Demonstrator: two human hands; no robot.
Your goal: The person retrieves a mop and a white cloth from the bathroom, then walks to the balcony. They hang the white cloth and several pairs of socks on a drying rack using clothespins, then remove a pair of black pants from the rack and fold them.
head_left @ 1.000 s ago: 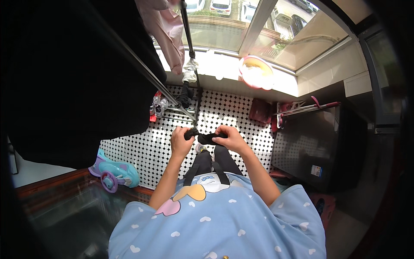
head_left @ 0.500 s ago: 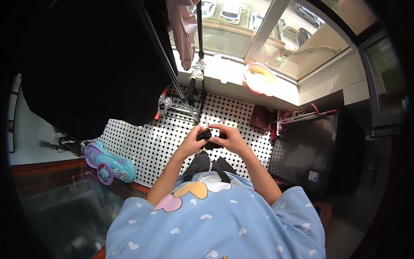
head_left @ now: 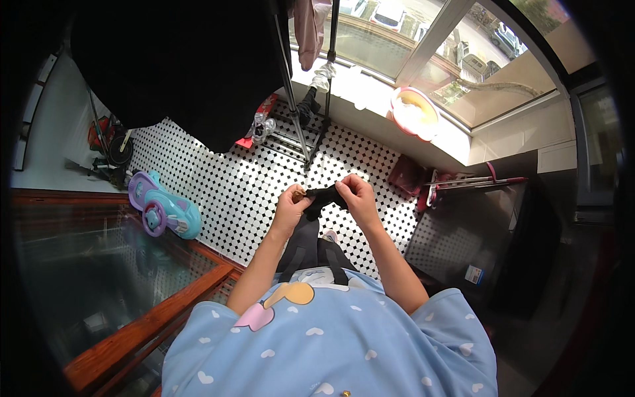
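Out in front of my waist, a black sock (head_left: 323,196) is stretched between my two hands. My left hand (head_left: 288,209) pinches one end of it, where a small brownish bit shows by the thumb. The other end is gripped between the thumb and fingers of my right hand (head_left: 358,200). Part of the dark fabric hangs down between the hands. Beyond them stands a metal drying rack (head_left: 296,99) with white and dark small items hung on its pole.
A large black garment (head_left: 172,73) hangs at upper left, beside a pink one (head_left: 309,33). A purple and turquoise ride-on toy (head_left: 163,206) stands left on the tiled floor. A pink-rimmed basin (head_left: 415,114) sits on the windowsill. Right is a dark glossy appliance (head_left: 456,231); lower left, a wood-framed glass panel (head_left: 152,324).
The bunched black sock has been pulled out lengthwise as my hands moved apart. The whole view has shifted, and a foot now shows below my hands.
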